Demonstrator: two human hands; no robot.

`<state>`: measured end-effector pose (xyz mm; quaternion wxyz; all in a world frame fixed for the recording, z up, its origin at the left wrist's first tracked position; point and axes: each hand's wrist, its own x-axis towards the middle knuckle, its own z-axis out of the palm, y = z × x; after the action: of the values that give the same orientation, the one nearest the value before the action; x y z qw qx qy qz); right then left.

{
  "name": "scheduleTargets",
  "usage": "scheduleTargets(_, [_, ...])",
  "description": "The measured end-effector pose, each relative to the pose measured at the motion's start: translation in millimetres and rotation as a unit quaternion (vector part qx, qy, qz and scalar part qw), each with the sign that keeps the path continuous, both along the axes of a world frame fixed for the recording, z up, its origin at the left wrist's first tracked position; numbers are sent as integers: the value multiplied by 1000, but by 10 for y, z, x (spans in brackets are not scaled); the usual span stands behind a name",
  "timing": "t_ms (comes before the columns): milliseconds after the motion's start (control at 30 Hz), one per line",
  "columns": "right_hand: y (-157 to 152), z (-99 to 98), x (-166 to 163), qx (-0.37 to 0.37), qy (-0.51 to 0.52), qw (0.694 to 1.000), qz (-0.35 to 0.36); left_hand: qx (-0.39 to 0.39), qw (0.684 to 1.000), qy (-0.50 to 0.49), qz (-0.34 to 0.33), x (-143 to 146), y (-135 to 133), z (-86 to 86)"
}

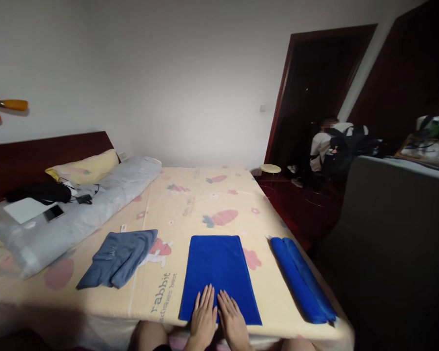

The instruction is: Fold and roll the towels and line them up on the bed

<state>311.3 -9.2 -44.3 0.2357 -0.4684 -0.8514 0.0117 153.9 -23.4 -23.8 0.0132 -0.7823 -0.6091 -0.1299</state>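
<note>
A blue towel lies flat and folded on the bed's near edge. My left hand and my right hand rest side by side on the towel's near end, palms down, fingers stretched out flat. Neither holds anything. To the right lie two rolled blue towels along the bed's corner. To the left sits a crumpled grey-blue garment.
The bed has a pale cartoon-print sheet. A long grey bolster, a yellow pillow, a phone and a white tablet lie at the left. Another person sits by the dark doorway. A grey cabinet stands on the right.
</note>
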Motion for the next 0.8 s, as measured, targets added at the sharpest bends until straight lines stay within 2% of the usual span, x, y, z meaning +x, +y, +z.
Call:
scheduleTargets(167, [-123, -226, 633, 102, -34, 993, -57, 55, 996, 59, 35, -442, -234, -34])
scheduleTargets(267, [-178, -298, 974, 108, -45, 991, -71, 80, 993, 82, 24, -735, -340, -7])
scheduleTargets(367, [-185, -337, 1096, 87, -39, 992, -76, 76, 993, 89, 10, -862, -375, 12])
scheduleTargets(433, [-144, -310, 1033, 71, -19, 993, -92, 70, 994, 84, 21, -821, -341, 40])
scheduleTargets(533, [-16, -149, 724, 24, 13, 995, -94, 69, 995, 67, 29, -566, -188, 107])
scheduleTargets(700, [220, 216, 63, -93, 5, 996, -3, 47, 998, 48, -9, -3, 156, 108])
scheduleTargets(800, [275, 246, 24, -127, -9, 992, 13, 27, 998, 50, -3, -2, 214, 24])
